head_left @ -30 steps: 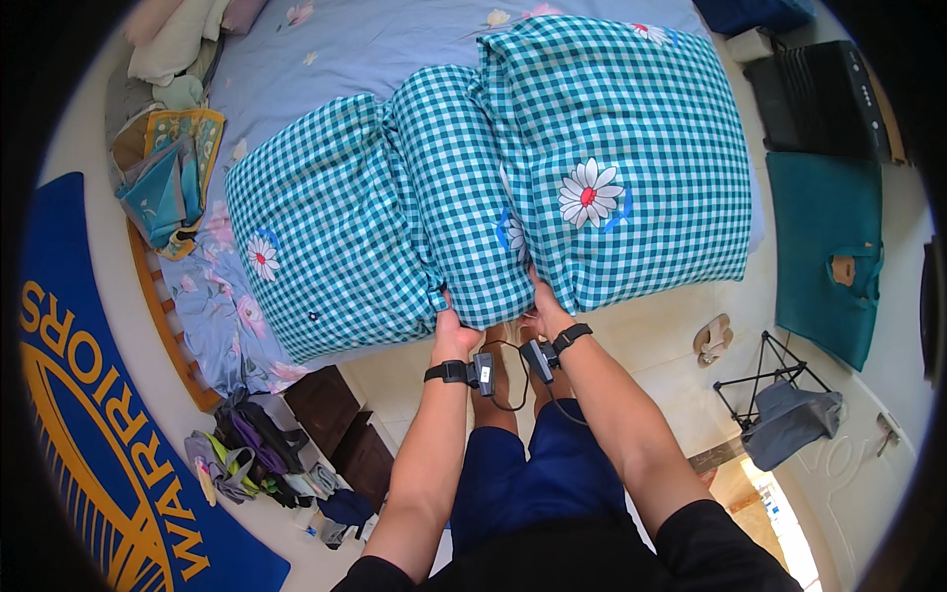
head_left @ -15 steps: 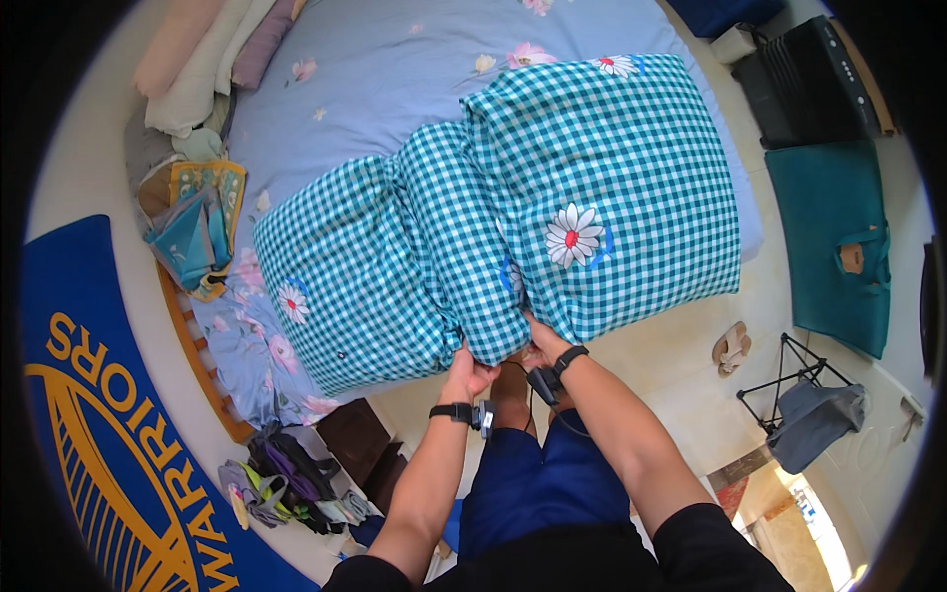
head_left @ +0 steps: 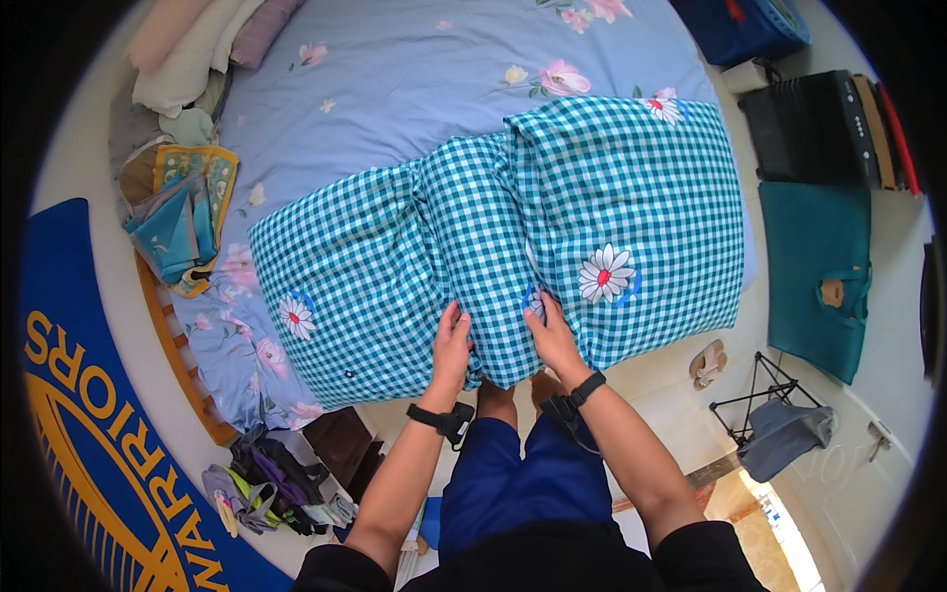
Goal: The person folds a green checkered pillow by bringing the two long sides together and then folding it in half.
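Hands [head_left: 451,347] [head_left: 556,341] at checked quilt [head_left: 477,247] on floral bedsheet [head_left: 395,84]

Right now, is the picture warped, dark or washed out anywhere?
Head view: corners and side edges go black; the wooden bed frame bends near the left rim. Head view, lower right: a bright strip looks washed out. Head view, centre: checked bedding, left hand and right hand look fairly sharp.

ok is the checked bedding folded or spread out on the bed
Folded, it seems: the checked bedding lies bunched in three thick sections side by side, with floral sheet showing beyond it.
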